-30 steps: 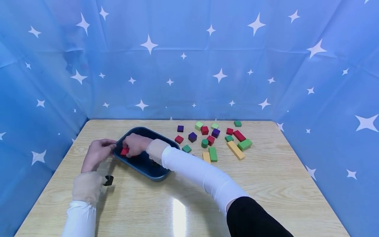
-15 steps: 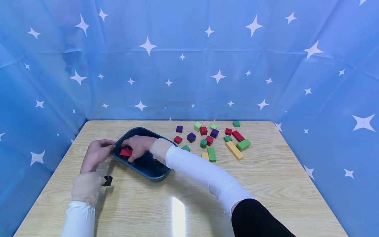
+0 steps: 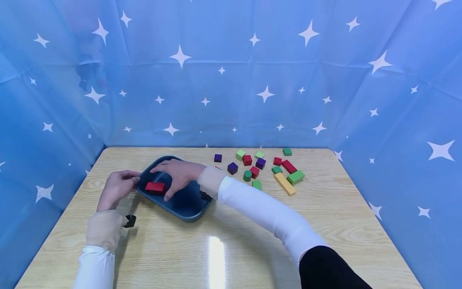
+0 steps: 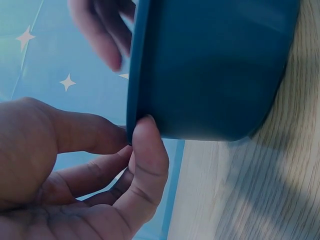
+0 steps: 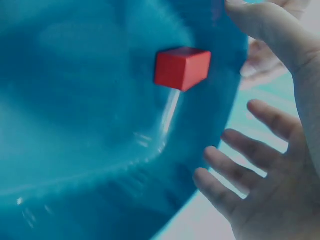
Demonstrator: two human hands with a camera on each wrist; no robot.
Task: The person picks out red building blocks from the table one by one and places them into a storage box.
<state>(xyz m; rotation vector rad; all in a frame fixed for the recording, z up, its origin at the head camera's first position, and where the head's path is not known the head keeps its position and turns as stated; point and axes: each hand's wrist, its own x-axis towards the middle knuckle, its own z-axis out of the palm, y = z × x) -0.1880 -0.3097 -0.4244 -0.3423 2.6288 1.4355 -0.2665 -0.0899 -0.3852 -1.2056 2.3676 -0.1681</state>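
Observation:
A dark blue tub (image 3: 189, 219) sits at the left of the table. My left hand (image 3: 117, 188) pinches its left rim; the left wrist view shows thumb and a finger meeting on the lip of the tub (image 4: 215, 75). Inside lies a rectangular red block (image 3: 155, 188), near the left end. Over the tub is my right hand (image 3: 180, 174), holding nothing and apart from the red block. Its fingers are spread and straight in the right wrist view, where the red block (image 5: 172, 70) also shows. My right forearm hides part of the tub's right end.
Several loose blocks lie right of the tub, including a purple cube (image 3: 232, 167), a green cylinder (image 3: 247, 176), a long yellow bar (image 3: 285, 184), a red bar (image 3: 288, 166) and a light green block (image 3: 296, 177). A starred blue curtain (image 3: 223, 104) encloses the table (image 3: 325, 224).
My right hand has let go of the red block in the tub and moved to the right, its fingers opening. The left hand stays on the rim.

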